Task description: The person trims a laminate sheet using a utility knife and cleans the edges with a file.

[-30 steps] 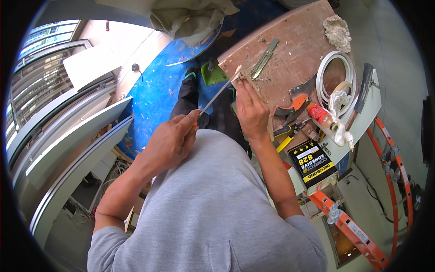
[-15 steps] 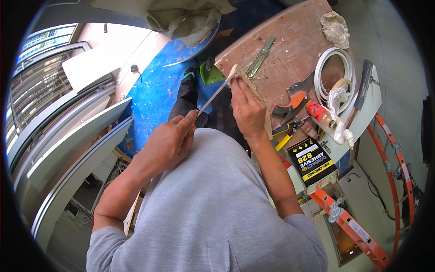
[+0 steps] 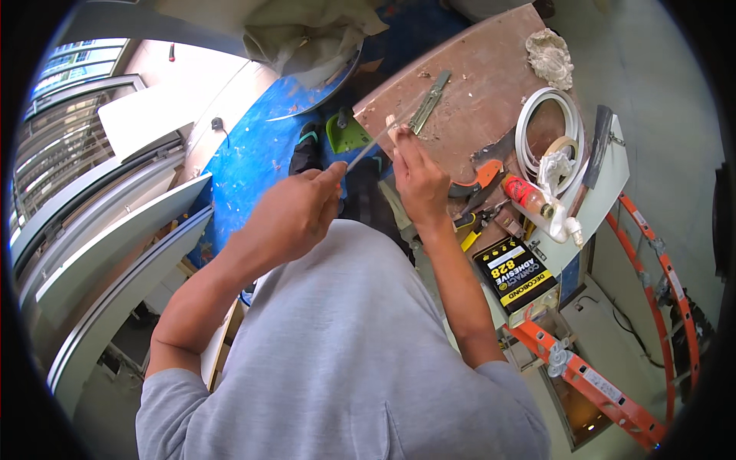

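Observation:
My left hand (image 3: pixel 295 211) is closed around the near end of a long thin metal blade (image 3: pixel 366 151). A speck of orange shows by its fingers, and whether the tool is a saw or a file I cannot tell. The blade slants up and right across a pale wooden strip (image 3: pixel 392 128) at the near corner of a brown worktable (image 3: pixel 483 69). Gripping that strip is my right hand (image 3: pixel 420 180), its fingers just right of the blade; most of the strip is hidden behind the hand. A green metal cutter-like tool (image 3: pixel 430 101) lies on the tabletop beyond.
Right of my right hand lie an orange-handled tool (image 3: pixel 484 175), a red-labelled bottle (image 3: pixel 525 192), a white tape roll (image 3: pixel 529 130), a hammer (image 3: pixel 600 146) and a black-yellow adhesive tin (image 3: pixel 515 272). Orange ladders (image 3: pixel 598 381) stand lower right. Blue sheeting (image 3: pixel 249 161) covers the floor; panels (image 3: pixel 126 238) lean left.
My left hand has moved up and slightly right along with the blade. My right hand still grips the strip. The whole view has shifted a little, with the table appearing further left.

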`<state>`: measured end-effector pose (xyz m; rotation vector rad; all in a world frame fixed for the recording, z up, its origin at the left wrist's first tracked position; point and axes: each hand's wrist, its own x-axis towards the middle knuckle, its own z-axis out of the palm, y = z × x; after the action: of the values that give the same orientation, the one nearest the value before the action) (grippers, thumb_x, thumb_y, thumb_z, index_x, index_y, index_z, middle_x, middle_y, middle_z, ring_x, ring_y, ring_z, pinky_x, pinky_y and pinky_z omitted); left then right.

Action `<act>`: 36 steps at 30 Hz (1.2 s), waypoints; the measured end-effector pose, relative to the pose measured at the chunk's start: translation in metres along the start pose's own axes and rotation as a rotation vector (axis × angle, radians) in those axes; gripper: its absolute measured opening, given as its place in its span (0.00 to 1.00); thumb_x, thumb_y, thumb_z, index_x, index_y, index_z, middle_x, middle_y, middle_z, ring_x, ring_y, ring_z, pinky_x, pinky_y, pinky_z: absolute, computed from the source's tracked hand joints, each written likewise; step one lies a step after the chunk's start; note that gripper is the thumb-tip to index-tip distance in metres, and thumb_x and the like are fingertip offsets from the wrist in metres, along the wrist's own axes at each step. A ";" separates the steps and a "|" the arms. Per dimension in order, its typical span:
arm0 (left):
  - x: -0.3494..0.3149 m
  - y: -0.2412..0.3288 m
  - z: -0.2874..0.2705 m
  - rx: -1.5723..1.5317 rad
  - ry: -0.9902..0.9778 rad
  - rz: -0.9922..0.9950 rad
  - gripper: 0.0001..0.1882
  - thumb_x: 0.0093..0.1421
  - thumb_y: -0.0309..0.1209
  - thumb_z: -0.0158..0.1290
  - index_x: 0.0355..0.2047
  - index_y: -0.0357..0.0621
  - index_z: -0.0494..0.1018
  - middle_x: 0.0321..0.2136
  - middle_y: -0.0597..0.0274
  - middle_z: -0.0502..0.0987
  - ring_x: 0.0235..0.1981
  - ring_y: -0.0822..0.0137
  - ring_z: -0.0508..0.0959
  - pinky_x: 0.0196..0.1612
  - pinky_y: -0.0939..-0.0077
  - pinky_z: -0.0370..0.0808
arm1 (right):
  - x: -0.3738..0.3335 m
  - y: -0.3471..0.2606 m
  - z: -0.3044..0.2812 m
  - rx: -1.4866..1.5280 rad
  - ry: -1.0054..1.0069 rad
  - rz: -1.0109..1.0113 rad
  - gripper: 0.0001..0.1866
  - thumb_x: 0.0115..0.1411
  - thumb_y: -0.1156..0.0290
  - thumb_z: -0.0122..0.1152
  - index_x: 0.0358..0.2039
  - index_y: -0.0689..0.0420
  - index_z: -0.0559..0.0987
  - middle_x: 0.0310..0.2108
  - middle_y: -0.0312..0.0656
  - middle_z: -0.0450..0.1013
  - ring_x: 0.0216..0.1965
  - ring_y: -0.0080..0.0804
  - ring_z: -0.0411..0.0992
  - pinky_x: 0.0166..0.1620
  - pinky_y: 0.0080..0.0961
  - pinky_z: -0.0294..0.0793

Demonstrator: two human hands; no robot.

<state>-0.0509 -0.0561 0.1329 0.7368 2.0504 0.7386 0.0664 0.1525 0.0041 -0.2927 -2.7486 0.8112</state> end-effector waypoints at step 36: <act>-0.002 -0.011 0.012 0.069 -0.027 0.010 0.22 0.71 0.27 0.52 0.63 0.33 0.70 0.36 0.44 0.79 0.33 0.42 0.81 0.38 0.49 0.76 | 0.008 -0.004 -0.006 -0.012 -0.020 0.072 0.19 0.63 0.79 0.66 0.54 0.56 0.81 0.51 0.55 0.81 0.49 0.55 0.81 0.47 0.42 0.84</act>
<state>-0.0422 -0.0619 0.1198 0.7917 2.0576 0.6629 0.0600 0.1546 0.0123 -0.3897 -2.7768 0.8194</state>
